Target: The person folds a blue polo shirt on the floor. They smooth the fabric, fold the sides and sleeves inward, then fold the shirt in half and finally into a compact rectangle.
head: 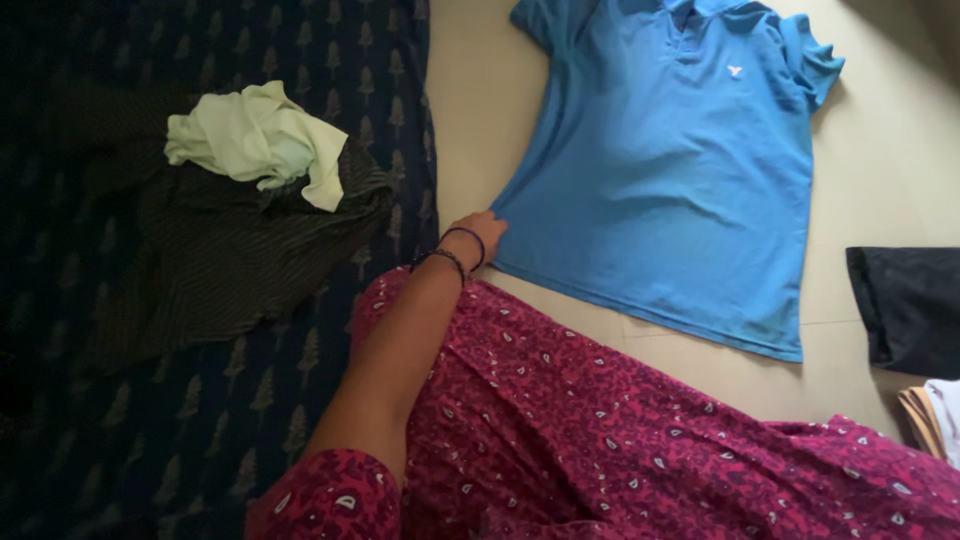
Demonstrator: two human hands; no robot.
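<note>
Blue polo shirt (670, 170) lies spread flat, front up, on the pale floor (890, 180) in the upper right of the frame, collar at the top edge. I see the left hand (480, 232) at the shirt's lower left hem corner — fingers look closed on the fabric edge, pinching it, though the fingertips are partly hidden, so I can't be fully sure of the grip. Bangles (462, 250) sit on that wrist. The right hand is out of frame.

My read: the shirt is laid out and the corner is just being taken up — an early folding or straightening step. The next move calls for a firm hold on that corner and a clean carry across the shirt without bunching it.

Outward: magenta patterned dress (640, 430) fills the lower frame; a dark printed bedsheet (100, 430) lies left with a dark striped garment (230, 250) and a pale green cloth (260, 140) heaped on it; a dark folded item (910, 310) sits at the right edge.
</note>
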